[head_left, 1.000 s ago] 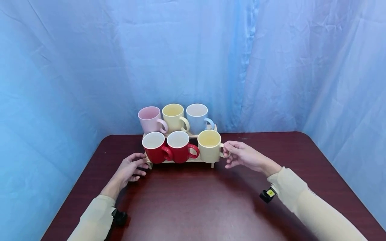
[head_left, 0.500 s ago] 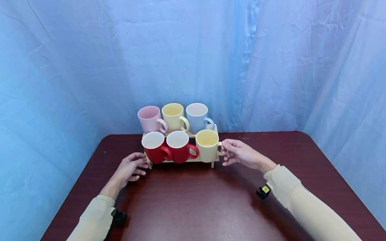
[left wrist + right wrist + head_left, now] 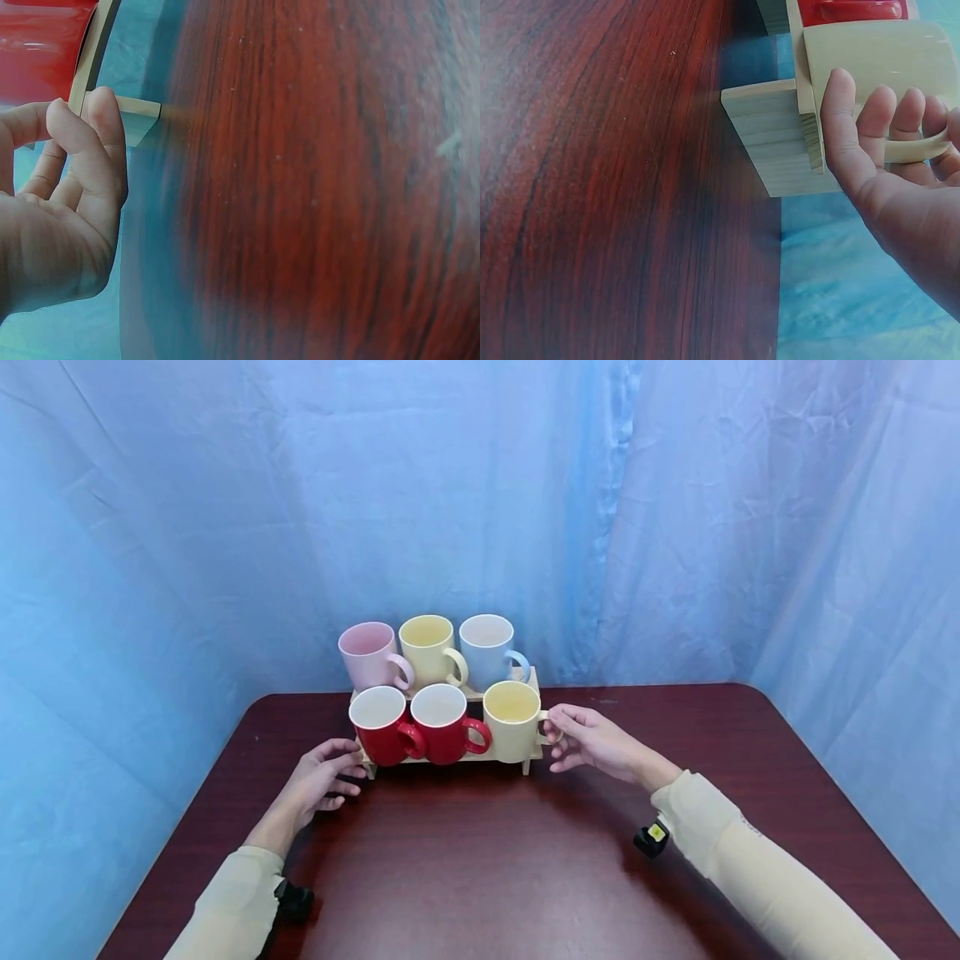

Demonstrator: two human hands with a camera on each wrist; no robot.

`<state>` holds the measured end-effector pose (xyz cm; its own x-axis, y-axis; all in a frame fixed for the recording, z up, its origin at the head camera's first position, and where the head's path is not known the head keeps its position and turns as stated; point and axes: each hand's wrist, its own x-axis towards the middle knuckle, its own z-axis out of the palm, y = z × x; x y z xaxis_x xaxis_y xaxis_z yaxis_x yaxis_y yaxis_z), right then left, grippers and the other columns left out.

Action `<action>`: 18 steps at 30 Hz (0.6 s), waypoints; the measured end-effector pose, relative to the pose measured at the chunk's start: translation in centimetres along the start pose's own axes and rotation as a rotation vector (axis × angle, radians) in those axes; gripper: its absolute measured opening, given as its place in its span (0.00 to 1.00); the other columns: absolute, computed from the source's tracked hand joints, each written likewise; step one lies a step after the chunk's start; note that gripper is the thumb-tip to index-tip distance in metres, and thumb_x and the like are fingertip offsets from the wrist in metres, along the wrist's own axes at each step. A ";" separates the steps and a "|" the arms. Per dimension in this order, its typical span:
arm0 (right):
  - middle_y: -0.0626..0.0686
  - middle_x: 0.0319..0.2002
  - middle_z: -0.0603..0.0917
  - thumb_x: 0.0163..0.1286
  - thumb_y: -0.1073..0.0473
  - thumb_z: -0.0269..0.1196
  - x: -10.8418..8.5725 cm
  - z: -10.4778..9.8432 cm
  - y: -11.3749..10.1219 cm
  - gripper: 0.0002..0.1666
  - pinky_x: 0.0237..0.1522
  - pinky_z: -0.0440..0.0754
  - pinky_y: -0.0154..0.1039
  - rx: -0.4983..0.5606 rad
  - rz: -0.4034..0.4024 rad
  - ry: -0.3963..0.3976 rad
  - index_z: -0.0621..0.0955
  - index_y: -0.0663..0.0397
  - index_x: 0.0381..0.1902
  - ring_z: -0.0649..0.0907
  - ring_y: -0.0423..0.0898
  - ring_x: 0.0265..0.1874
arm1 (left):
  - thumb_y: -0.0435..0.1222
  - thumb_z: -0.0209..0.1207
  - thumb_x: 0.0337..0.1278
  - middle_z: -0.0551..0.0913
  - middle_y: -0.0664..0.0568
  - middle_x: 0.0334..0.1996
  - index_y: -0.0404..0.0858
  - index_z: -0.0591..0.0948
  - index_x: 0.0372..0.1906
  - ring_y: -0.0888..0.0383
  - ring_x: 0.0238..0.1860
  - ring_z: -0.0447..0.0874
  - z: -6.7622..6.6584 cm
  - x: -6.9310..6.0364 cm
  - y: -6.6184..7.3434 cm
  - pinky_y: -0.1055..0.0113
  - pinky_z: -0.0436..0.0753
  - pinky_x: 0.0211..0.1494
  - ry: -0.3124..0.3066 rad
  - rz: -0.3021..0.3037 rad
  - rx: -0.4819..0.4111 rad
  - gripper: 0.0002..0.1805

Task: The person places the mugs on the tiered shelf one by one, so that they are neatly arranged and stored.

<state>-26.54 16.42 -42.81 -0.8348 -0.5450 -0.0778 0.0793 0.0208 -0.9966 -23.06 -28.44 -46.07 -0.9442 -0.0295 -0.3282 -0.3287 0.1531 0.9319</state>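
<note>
A two-tier wooden rack (image 3: pixel 480 758) carries mugs in two rows. My right hand (image 3: pixel 592 745) pinches the handle of a pale yellow mug (image 3: pixel 512 731) at the right end of the front row. That mug stands upright, its base against the front shelf in the right wrist view. Left of it are two red mugs (image 3: pixel 441 732), handles pointing right. My left hand (image 3: pixel 318 781) has its curled fingertips at the rack's left front corner and holds it there. In the left wrist view those fingers (image 3: pixel 105 127) partly hide the board's end.
On the upper tier stand a pink mug (image 3: pixel 369 658), another yellow mug (image 3: pixel 429 652) and a light blue mug (image 3: pixel 487 653). The rack rests near the back of a dark red wooden table (image 3: pixel 465 868). Blue curtains (image 3: pixel 420 485) close off the back and sides.
The right hand and the front yellow mug have shifted slightly left, narrowing the gap to the nearer red mug. The left hand stays at the rack's corner.
</note>
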 end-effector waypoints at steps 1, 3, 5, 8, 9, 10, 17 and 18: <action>0.56 0.38 0.73 0.84 0.48 0.49 0.0 0.0 0.0 0.27 0.41 0.86 0.51 -0.001 0.000 0.001 0.67 0.73 0.51 0.78 0.47 0.32 | 0.46 0.61 0.71 0.87 0.44 0.42 0.44 0.74 0.61 0.54 0.28 0.86 0.0 0.0 0.0 0.66 0.83 0.27 -0.002 0.000 0.000 0.20; 0.57 0.38 0.73 0.83 0.48 0.49 -0.1 0.0 -0.1 0.27 0.41 0.86 0.51 0.001 0.001 0.002 0.67 0.73 0.51 0.78 0.47 0.32 | 0.46 0.61 0.71 0.87 0.45 0.42 0.44 0.74 0.61 0.53 0.29 0.87 0.0 0.0 0.0 0.66 0.83 0.27 -0.003 0.000 -0.001 0.20; 0.57 0.38 0.73 0.83 0.48 0.49 0.0 0.0 -0.1 0.27 0.42 0.86 0.52 -0.003 0.000 -0.001 0.66 0.73 0.52 0.78 0.48 0.32 | 0.46 0.60 0.71 0.87 0.45 0.42 0.43 0.74 0.61 0.54 0.29 0.86 0.0 0.0 0.1 0.66 0.83 0.27 -0.003 0.003 0.001 0.21; 0.59 0.41 0.74 0.83 0.48 0.51 0.2 -0.2 -0.3 0.27 0.43 0.86 0.53 -0.024 0.010 0.011 0.67 0.73 0.54 0.80 0.50 0.34 | 0.46 0.60 0.72 0.87 0.45 0.43 0.43 0.74 0.61 0.54 0.29 0.87 -0.1 0.3 0.2 0.66 0.83 0.28 -0.002 0.017 0.015 0.20; 0.59 0.42 0.75 0.82 0.47 0.51 0.2 -0.3 -0.4 0.27 0.43 0.86 0.54 -0.043 0.018 0.020 0.68 0.72 0.54 0.81 0.52 0.35 | 0.46 0.59 0.72 0.86 0.44 0.44 0.43 0.74 0.61 0.54 0.30 0.87 -0.1 0.3 0.3 0.65 0.83 0.28 -0.004 0.025 0.027 0.20; 0.60 0.44 0.76 0.82 0.47 0.52 0.2 -0.4 -0.5 0.27 0.43 0.86 0.55 -0.067 0.026 0.029 0.69 0.70 0.56 0.82 0.55 0.37 | 0.46 0.59 0.72 0.86 0.44 0.45 0.43 0.74 0.62 0.54 0.30 0.87 -0.1 0.4 0.3 0.65 0.84 0.29 -0.006 0.034 0.040 0.20; 0.64 0.60 0.74 0.82 0.41 0.50 -0.5 -2.2 -2.4 0.30 0.47 0.84 0.58 -0.390 -0.025 0.128 0.70 0.59 0.66 0.78 0.66 0.57 | 0.45 0.59 0.72 0.82 0.36 0.53 0.39 0.73 0.65 0.47 0.38 0.87 -1.0 0.2 0.9 0.56 0.86 0.36 -0.068 0.132 0.208 0.23; 0.62 0.61 0.75 0.82 0.40 0.49 -0.7 -2.6 -2.8 0.30 0.48 0.84 0.57 -0.474 -0.047 0.151 0.72 0.57 0.66 0.79 0.64 0.56 | 0.44 0.59 0.73 0.81 0.35 0.53 0.38 0.73 0.65 0.45 0.39 0.86 -1.3 0.1 1.1 0.55 0.86 0.36 -0.069 0.160 0.245 0.23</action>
